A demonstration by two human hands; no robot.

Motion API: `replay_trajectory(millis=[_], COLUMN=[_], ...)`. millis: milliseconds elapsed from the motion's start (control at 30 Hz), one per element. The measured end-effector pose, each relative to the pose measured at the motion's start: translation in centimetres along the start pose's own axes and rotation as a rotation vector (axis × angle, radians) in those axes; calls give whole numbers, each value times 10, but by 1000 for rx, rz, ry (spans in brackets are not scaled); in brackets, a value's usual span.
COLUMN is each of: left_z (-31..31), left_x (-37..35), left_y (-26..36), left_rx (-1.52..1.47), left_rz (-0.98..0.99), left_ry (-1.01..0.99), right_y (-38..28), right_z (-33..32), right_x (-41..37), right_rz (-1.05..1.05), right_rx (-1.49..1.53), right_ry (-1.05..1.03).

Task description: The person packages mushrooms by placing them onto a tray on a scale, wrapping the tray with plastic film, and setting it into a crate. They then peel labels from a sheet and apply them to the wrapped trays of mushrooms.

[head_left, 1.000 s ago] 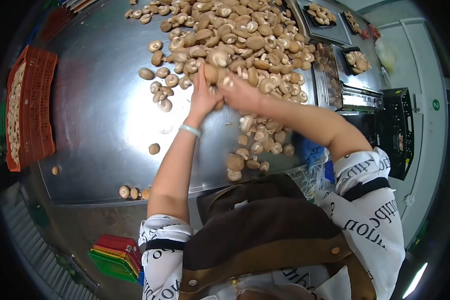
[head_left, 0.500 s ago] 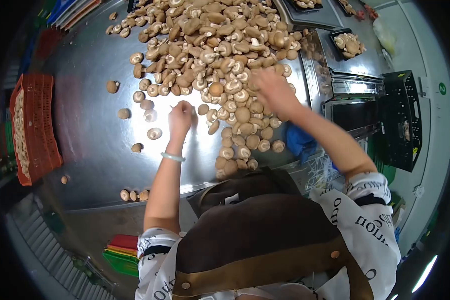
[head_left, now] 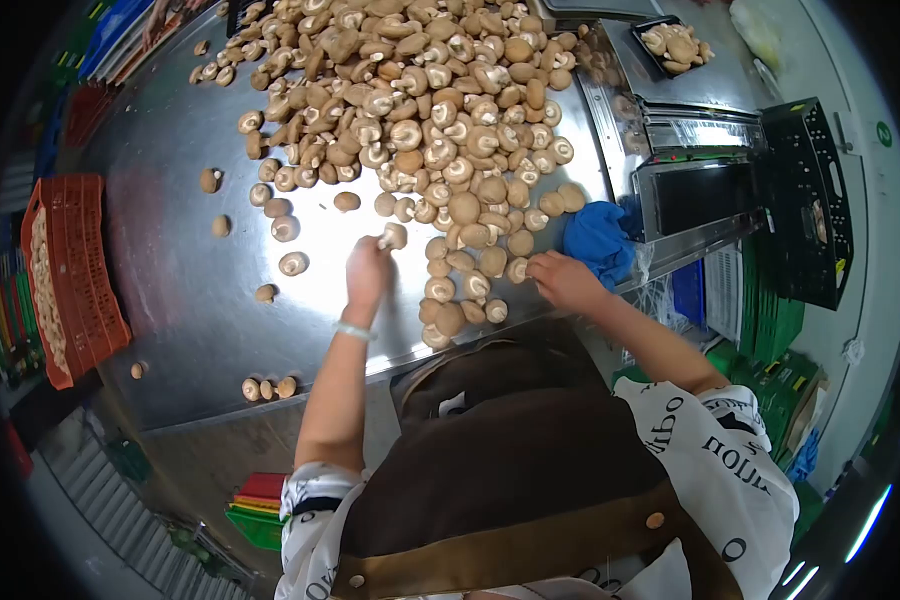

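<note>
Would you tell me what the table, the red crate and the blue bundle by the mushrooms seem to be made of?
Table: likely stainless steel, brushed, with bright glare and reflections. Crate: probably moulded plastic, matte red, slotted walls. Bundle: seemingly soft cloth, crumpled in folds.

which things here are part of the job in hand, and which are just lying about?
In hand:
- left hand, pinching a mushroom
- right hand, at the near edge of the mushroom pile
- steel table

Lying about:
- red crate
- blue cloth
- black crate
- coloured trays, low by the table
</note>
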State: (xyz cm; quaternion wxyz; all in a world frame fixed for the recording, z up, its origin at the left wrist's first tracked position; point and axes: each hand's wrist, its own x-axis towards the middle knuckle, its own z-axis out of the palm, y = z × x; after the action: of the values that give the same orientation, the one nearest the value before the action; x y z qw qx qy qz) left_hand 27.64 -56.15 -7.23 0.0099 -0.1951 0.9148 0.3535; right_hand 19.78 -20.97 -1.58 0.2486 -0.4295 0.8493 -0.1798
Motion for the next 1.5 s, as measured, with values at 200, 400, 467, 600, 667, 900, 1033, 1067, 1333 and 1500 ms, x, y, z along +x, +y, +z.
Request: replay_trajectory(millis=[200, 400, 467, 600, 667, 900, 1033, 1067, 1333, 1500], left_z=[-68, 21, 46, 91, 109, 49, -3, -19, -20, 123], left_x=[-111, -138, -131, -92, -65, 72, 152, 160, 134, 15], left_y=[-96, 31, 62, 65, 58, 121, 154, 168, 185, 180], left_rx=[532, -205, -134, -420, -667, -698, -728, -712, -217, -308], left_rz=[22, -281, -331, -205, -143, -117, 2, 10, 388, 750], left_ry=[-301, -398, -277, -44, -49, 81, 172, 206, 378, -158], right_y=[11, -11, -21, -38, -38, -11, -22, -23, -10, 23], right_z=[13, 52, 56, 89, 92, 30, -68, -80, -132, -14], right_x=[-18, -8, 0, 28, 45, 131, 178, 190, 107, -56], right_rz=[425, 605, 608, 544, 584, 392, 450, 336, 178, 737], right_rx=[255, 416, 596, 761, 757, 1032, 1161, 926, 430, -339], right_ry=[85, 251, 286, 394, 454, 708, 475, 671, 677, 691])
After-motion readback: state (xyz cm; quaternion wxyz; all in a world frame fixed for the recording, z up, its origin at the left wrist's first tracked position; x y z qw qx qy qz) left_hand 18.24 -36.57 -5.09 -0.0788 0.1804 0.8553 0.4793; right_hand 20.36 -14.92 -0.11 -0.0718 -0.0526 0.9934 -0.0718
